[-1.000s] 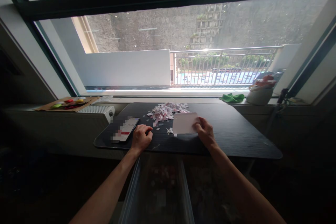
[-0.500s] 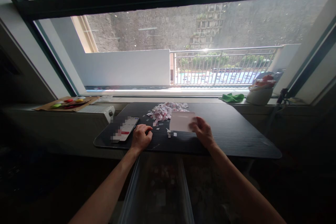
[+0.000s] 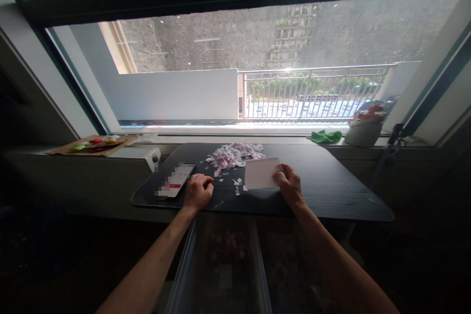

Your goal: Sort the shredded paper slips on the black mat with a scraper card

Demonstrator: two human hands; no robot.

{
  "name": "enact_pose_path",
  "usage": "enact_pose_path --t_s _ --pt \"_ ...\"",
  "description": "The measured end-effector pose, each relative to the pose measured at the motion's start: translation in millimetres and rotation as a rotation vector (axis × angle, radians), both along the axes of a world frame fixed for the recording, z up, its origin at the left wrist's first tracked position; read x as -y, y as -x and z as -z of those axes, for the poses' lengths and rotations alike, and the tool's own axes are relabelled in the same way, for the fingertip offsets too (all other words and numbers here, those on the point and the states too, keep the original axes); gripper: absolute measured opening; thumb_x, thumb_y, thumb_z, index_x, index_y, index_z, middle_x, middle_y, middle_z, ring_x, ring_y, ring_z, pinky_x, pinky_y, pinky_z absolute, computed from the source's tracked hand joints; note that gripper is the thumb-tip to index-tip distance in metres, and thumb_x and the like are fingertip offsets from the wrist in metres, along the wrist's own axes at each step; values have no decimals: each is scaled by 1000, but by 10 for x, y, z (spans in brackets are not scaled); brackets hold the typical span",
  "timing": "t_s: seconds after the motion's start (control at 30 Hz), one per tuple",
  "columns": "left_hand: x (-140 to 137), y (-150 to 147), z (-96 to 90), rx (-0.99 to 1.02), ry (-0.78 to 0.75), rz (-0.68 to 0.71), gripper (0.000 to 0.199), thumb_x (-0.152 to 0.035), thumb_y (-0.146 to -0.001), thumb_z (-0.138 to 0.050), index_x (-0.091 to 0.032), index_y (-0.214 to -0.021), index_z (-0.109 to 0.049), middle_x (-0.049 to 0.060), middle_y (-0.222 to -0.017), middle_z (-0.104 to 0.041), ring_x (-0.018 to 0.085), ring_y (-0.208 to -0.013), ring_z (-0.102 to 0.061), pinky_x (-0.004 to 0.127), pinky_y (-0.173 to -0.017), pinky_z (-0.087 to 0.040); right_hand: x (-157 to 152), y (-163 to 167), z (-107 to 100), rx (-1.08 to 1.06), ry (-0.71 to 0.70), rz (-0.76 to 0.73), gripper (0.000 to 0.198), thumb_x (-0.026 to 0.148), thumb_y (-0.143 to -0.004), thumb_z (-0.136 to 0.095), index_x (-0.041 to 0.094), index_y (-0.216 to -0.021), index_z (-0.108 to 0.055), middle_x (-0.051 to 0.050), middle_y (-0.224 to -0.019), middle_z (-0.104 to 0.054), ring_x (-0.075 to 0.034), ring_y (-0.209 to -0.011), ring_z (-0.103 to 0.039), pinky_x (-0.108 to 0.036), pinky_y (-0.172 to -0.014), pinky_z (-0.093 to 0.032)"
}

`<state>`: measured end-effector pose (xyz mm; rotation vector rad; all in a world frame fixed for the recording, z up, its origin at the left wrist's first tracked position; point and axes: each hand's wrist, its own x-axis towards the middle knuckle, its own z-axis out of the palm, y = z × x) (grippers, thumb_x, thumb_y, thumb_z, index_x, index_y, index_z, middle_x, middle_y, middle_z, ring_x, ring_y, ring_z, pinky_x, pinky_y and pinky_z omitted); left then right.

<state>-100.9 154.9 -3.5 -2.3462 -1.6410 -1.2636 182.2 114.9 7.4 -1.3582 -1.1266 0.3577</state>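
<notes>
In my right hand [image 3: 290, 182] is a flat, pale rectangular card [image 3: 261, 173], pinched at its right edge and held tilted over the dark table [image 3: 331, 191]. My left hand [image 3: 199, 190] rests near the table's front edge with its fingers curled in; nothing shows in it. Just left of that hand lies a phone [image 3: 178, 180] with its screen lit. Beyond the card, a heap of small white and pinkish paper scraps [image 3: 231, 154] is piled at the table's far side. Several loose scraps [image 3: 237, 186] lie just left of the card.
Under the table's front edge stands a clear plastic bin [image 3: 262, 274] with scraps dimly visible inside. On the windowsill are a green cloth [image 3: 325, 137] and a pale bag [image 3: 364, 133]. A white radiator [image 3: 147, 157] and a brown board [image 3: 93, 145] with colourful items are at left.
My right hand has shifted slightly right and toward me with the card, showing more of the loose scraps beside it. My left hand has stayed in place.
</notes>
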Motion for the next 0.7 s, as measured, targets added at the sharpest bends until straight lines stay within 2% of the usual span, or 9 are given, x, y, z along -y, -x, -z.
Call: enact_pose_path --t_s 0.17,0.23,0.37,0.4,0.57,0.63,0.7 --pt "0 -2 2 -9 5 -1 19 -20 -70 -48 -21 -74 -67 5 -81 -67 23 -94 -57 38 -90 -45 1 56 9 -44 12 -314 36 34 -68 -52 17 -98 -60 -4 -80 -67 -18 -69 -61 -31 -62 -50" --pt "3 -2 -1 -11 6 0 20 -20 -70 -48 -20 -74 -67 5 -80 -68 23 -94 -57 38 -89 -45 -3 49 10 -15 37 -273 35 32 -68 -52 16 -98 -61 -4 -81 -68 -19 -72 -61 -33 -67 -50" --pt "2 3 0 -7 -1 -2 19 -20 -69 -48 -21 -74 -67 5 -80 -67 23 -93 -57 38 -89 -46 -9 17 11 -16 46 -36 33 30 -69 -47 15 -94 -63 -7 -84 -68 -20 -76 -61 -34 -69 -50" --pt "0 4 2 -7 -1 -2 19 -20 -69 -49 -21 -73 -67 5 -80 -67 23 -93 -57 38 -90 -45 -9 19 14 -39 39 -43 34 31 -69 -48 15 -95 -63 -7 -84 -68 -20 -75 -61 -33 -66 -51" --pt "-10 6 14 -12 -2 2 19 -19 -69 -48 -21 -73 -67 4 -80 -67 22 -93 -57 37 -90 -45 -23 66 32 -108 23 -274 39 34 -67 -55 16 -101 -61 -6 -83 -69 -20 -71 -63 -30 -56 -52" --pt "-11 4 18 -11 -4 0 19 -19 -69 -49 -22 -73 -67 4 -80 -67 23 -93 -57 38 -90 -45 -30 57 32 -83 35 -242 38 33 -66 -55 16 -99 -62 -6 -84 -69 -20 -73 -63 -32 -59 -53" --pt "-10 3 18 -8 -2 -4 19 -20 -70 -48 -22 -73 -67 4 -80 -67 23 -94 -57 38 -91 -45 -30 34 25 -48 53 -127 35 31 -66 -52 16 -95 -64 -7 -85 -69 -21 -75 -62 -33 -63 -52"
